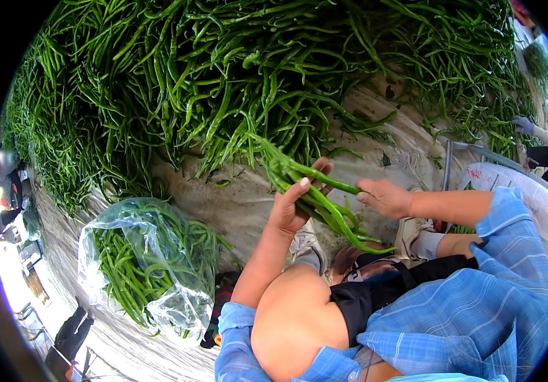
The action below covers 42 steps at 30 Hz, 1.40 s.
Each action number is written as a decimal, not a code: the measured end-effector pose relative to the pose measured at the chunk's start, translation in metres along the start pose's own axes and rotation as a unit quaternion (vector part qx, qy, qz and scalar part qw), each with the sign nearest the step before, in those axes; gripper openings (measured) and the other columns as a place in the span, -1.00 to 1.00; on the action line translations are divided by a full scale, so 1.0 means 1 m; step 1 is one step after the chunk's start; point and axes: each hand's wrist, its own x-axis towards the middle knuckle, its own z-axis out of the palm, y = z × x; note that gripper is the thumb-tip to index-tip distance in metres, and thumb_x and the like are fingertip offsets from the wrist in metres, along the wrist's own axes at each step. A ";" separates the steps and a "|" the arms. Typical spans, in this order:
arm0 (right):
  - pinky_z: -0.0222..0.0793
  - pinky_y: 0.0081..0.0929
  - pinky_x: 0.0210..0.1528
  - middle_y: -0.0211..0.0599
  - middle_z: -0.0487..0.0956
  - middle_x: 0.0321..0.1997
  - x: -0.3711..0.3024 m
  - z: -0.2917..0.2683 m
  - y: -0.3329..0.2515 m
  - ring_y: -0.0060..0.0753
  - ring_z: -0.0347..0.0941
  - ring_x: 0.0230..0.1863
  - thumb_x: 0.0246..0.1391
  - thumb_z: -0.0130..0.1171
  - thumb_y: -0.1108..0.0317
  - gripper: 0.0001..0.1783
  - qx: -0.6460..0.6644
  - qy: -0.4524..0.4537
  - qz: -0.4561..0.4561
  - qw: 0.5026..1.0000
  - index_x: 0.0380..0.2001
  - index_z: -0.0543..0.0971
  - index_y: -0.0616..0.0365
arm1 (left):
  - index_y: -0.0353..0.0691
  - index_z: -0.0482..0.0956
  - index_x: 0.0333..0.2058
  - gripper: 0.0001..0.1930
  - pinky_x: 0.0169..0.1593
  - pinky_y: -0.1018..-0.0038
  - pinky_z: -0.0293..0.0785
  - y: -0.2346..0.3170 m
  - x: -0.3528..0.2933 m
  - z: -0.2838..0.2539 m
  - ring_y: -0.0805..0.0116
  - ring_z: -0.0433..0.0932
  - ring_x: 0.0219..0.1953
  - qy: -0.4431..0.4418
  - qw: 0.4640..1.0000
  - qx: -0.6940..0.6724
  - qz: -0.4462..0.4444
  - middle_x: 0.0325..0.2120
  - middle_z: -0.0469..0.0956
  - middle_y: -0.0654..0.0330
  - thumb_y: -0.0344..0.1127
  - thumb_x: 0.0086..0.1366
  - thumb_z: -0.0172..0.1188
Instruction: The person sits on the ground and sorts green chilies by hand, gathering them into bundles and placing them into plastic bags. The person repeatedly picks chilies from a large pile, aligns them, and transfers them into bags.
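A bunch of long green chili peppers [326,207] is gripped in my left hand [292,207], whose fingers wrap round its middle. The peppers stick out on both sides of that hand, some curving down toward my shoes. On the right, my right hand [385,198] is closed, its fingertips pinching the end of one long green chili pepper [338,183] that runs back into the bunch. Just beyond both hands lies the near edge of a large heap of the same green chili peppers [223,76].
At the left stands a clear plastic bag [181,290] full of peppers. A white printed sack [510,181] and a grey metal frame [447,167] are at my right. Pale sheeting [239,204] covers the ground. Another person's gloved hand [524,125] shows at the far right.
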 end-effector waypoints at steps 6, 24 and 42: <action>0.24 -0.16 0.13 -0.04 0.44 -0.03 0.121 -0.024 0.094 0.02 0.33 0.08 0.16 0.08 0.22 -0.66 -0.113 0.297 0.167 0.933 -0.06 0.46 0.16 | -0.05 0.24 0.15 -0.42 0.21 -0.04 0.32 0.018 -0.013 -0.017 0.30 0.47 -0.09 -0.023 0.995 0.043 0.087 -0.24 0.45 0.27 -0.44 0.14 0.19; 0.35 -0.10 -0.17 0.00 0.47 -0.26 0.087 0.017 -0.048 0.08 0.42 -0.24 0.18 -0.03 0.30 -0.78 -0.015 0.064 -0.114 0.991 -0.20 0.46 0.19 | -0.26 0.41 -0.05 -0.55 -0.02 0.25 0.52 0.024 -0.016 -0.024 0.21 0.55 -0.15 0.121 0.974 0.160 0.101 -0.18 0.53 0.12 -0.50 0.07 0.33; 0.27 -0.09 0.09 -0.22 0.31 0.05 0.245 -0.145 0.063 -0.04 0.27 0.08 -0.06 0.22 0.29 -0.56 -0.347 0.324 -0.157 0.866 -0.05 0.41 -0.03 | -0.08 0.29 -0.07 -0.55 -0.04 0.22 0.41 0.047 -0.036 -0.045 0.24 0.44 -0.26 0.063 0.982 0.006 0.175 -0.31 0.39 0.20 -0.41 0.04 0.22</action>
